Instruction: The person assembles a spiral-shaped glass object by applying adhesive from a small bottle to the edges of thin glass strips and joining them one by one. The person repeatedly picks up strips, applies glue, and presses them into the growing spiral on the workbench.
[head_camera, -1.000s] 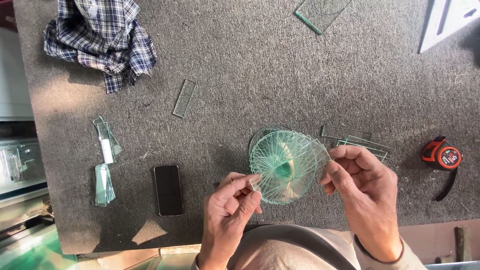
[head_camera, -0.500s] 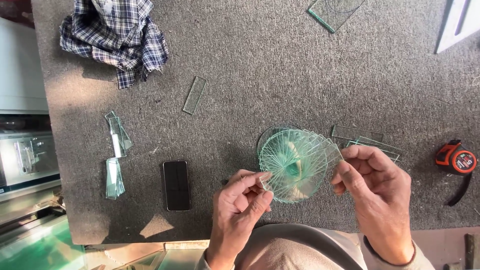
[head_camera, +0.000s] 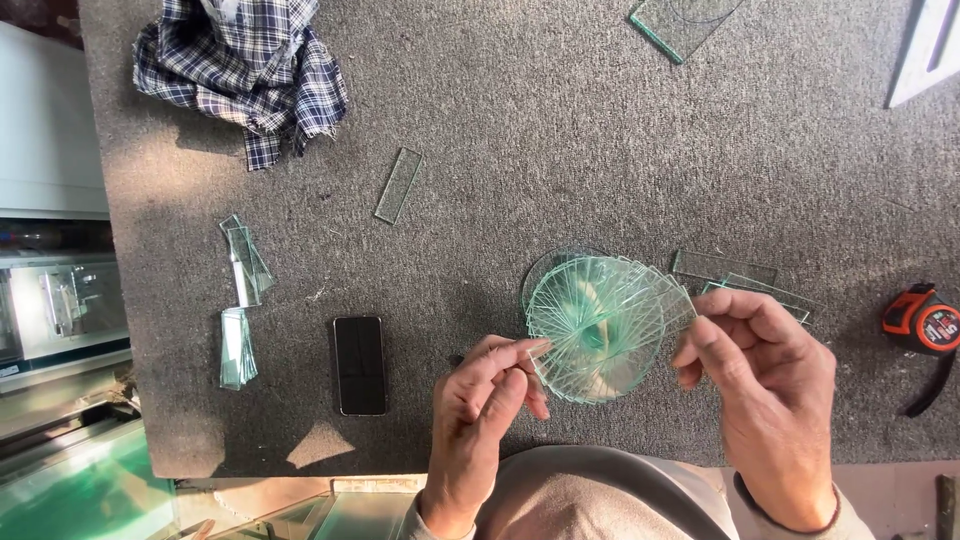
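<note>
Grey felt-like carpet covers the worktable (head_camera: 560, 130), and things lie scattered across it. At the upper left of the frame sits one crumpled plaid cloth (head_camera: 245, 65). Below it, at centre left, lie two small heaps of glass offcuts (head_camera: 243, 262), one above the other, with a white stick among the upper ones. Right of them rests one narrow glass strip (head_camera: 398, 185), tilted, and lower down one dark phone (head_camera: 360, 365), face up.

At lower centre the left hand (head_camera: 485, 410) pinches the left edge of a fanned stack of round glass discs (head_camera: 600, 322), thumb and fingers closed on the rim. The discs overlap too closely to count. The right hand (head_camera: 765, 390) grips the stack's right edge the same way, and the stack is held just above the carpet, between both hands.

Behind the right hand's fingers lie two rectangular glass pieces (head_camera: 725, 270), partly hidden. One square glass pane (head_camera: 685, 22) sits at the top edge, and one orange tape measure (head_camera: 922, 322) at the far right.
</note>
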